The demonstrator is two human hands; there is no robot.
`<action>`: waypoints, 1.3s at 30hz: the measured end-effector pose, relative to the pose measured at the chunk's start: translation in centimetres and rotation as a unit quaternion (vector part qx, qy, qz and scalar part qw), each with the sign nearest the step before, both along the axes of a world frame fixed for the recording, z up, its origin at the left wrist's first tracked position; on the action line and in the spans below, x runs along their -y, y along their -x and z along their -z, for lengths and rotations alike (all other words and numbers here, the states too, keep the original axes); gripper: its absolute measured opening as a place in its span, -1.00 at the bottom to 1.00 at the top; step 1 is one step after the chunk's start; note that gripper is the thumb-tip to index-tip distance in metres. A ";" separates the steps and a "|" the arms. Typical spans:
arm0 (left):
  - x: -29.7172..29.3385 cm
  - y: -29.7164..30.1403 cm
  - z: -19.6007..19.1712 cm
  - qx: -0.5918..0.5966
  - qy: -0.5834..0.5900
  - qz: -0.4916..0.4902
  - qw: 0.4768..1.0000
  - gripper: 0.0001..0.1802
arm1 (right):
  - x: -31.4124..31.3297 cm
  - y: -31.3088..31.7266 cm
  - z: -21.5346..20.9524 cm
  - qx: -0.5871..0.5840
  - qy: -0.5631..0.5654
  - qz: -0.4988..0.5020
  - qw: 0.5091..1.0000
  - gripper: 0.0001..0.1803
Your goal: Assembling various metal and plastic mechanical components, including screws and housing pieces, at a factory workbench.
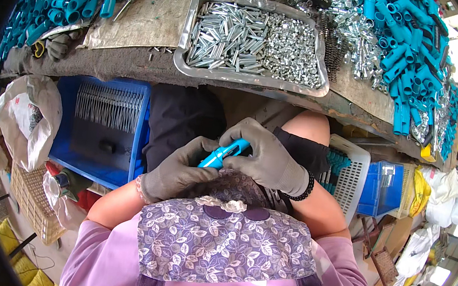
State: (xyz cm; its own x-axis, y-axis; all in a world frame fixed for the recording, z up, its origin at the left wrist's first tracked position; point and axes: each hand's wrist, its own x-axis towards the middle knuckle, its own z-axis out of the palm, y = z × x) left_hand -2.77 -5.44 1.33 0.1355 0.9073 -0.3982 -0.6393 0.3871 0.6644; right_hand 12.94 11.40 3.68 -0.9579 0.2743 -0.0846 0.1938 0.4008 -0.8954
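Both my hands, in grey gloves, hold one teal tubular part (213, 160) with a slot in its side, above my lap. My left hand (182, 167) wraps round its lower left end. At the upper right end, my right hand (264, 155) grips it with fingers and thumb. The gloves cover some of the part, and I cannot make out whether a small piece sits in the fingers. Beyond my hands, a metal tray (252, 80) on the bench holds short metal pins (229, 37) on its left and small metal pieces (297, 52) on its right.
Piles of teal tubes lie on the bench at left (76, 4) and right (407, 67). A blue crate (95, 171) with hooked metal rods and a white sack (27, 122) stand at my left. At my right are a white basket (356, 176) of teal parts and a blue bin (377, 189).
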 end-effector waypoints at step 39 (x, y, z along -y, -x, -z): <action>-4.2 -0.5 -2.9 -0.130 -0.132 -0.124 0.975 -0.26 | -0.5 -0.2 -3.3 -0.144 -0.018 0.157 0.977 -0.92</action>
State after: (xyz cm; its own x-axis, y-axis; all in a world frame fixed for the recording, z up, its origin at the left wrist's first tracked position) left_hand -2.28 -1.21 4.19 -0.1762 0.9746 -0.1383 -0.4884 0.0354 0.8719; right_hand 13.09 11.91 7.00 -0.8085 0.5564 0.1918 0.0542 0.3949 -0.9171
